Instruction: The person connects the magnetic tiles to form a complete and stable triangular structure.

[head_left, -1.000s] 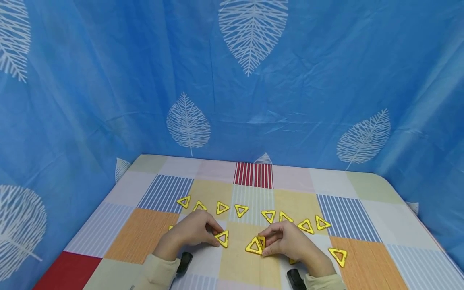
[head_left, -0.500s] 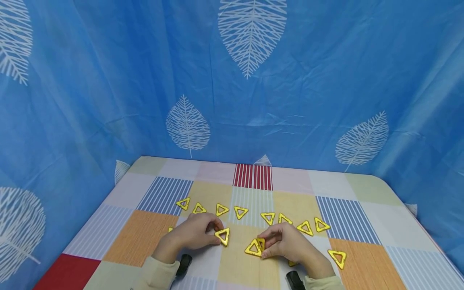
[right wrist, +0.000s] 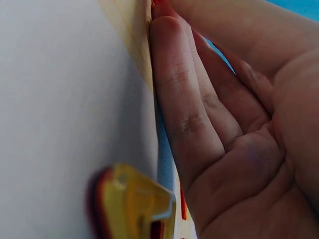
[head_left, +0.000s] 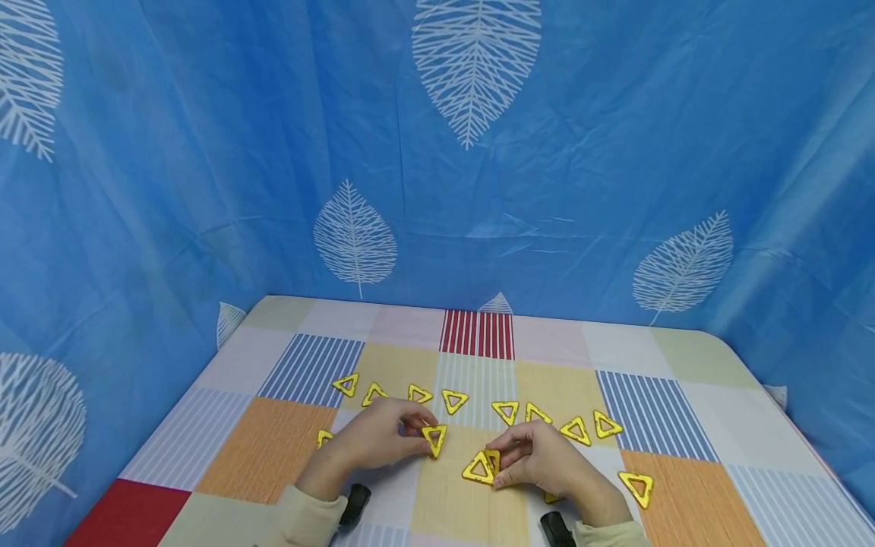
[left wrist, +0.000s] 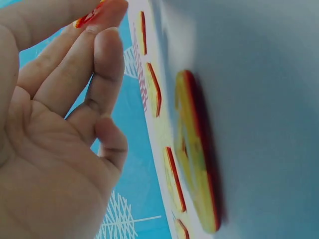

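Observation:
Several yellow triangle frames lie on a patchwork tablecloth (head_left: pixel 478 334). My left hand (head_left: pixel 427 434) pinches one yellow triangle (head_left: pixel 434 439) by its edge, point down, just above the cloth. My right hand (head_left: pixel 497 465) grips a pair of joined yellow triangles (head_left: pixel 480 466) that rest on the cloth, a short gap to the right of the left one. The left wrist view shows my left hand's fingers (left wrist: pixel 102 64) beside a triangle lying flat (left wrist: pixel 197 154). In the right wrist view my right hand's fingers (right wrist: pixel 179 99) press along the cloth, with another triangle (right wrist: pixel 132 204) close to the camera.
A loose row of triangles runs across the table behind the hands, from one at the left (head_left: pixel 346 384) to one at the right (head_left: pixel 606 424). Single triangles lie at the right (head_left: pixel 636 486) and left (head_left: pixel 324 437). Blue leaf-print fabric (head_left: pixel 437 190) walls in the table.
My left hand has carried its triangle to the right and slightly away from me, closer to the right hand's pair, turning it point down. The right hand has stayed in place.

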Demonstrator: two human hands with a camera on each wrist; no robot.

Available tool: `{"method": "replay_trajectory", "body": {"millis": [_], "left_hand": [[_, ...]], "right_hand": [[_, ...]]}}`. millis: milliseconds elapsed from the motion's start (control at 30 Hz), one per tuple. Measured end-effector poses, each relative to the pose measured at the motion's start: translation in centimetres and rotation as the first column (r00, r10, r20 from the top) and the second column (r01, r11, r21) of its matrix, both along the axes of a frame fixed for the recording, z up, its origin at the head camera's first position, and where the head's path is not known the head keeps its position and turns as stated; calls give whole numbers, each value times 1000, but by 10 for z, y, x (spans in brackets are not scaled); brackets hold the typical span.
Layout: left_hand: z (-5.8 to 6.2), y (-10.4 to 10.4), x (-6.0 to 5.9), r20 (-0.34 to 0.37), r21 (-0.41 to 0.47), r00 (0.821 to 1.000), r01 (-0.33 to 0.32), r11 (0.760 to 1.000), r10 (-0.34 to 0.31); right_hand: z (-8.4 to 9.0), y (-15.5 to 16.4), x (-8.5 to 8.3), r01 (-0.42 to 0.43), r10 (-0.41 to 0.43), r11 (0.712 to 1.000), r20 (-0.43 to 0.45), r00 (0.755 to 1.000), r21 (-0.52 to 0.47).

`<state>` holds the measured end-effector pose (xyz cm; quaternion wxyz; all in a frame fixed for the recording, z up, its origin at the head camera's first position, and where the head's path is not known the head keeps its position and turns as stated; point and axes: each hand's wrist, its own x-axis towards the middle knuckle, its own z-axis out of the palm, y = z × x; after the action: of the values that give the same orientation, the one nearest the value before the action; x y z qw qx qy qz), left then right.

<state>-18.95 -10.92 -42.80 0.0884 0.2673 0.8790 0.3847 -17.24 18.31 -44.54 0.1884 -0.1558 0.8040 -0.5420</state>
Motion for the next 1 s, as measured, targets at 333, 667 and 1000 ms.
{"method": "replay_trajectory", "body": {"millis": [333,667,1000], "left_hand": [[0,10,1,10,88,1000,26,996,-27],[-5,17,3,36,107,997,66,992,-70],[-6,28,4,40,112,996,74,991,-79]], "right_hand": [[-1,1,0,1,-1,1000,8,1000,-16],[-3,2,-1,-10,10,999,0,1000,-30],[-5,1,-1,2,-2,1000,-4,1000,-14]]}}
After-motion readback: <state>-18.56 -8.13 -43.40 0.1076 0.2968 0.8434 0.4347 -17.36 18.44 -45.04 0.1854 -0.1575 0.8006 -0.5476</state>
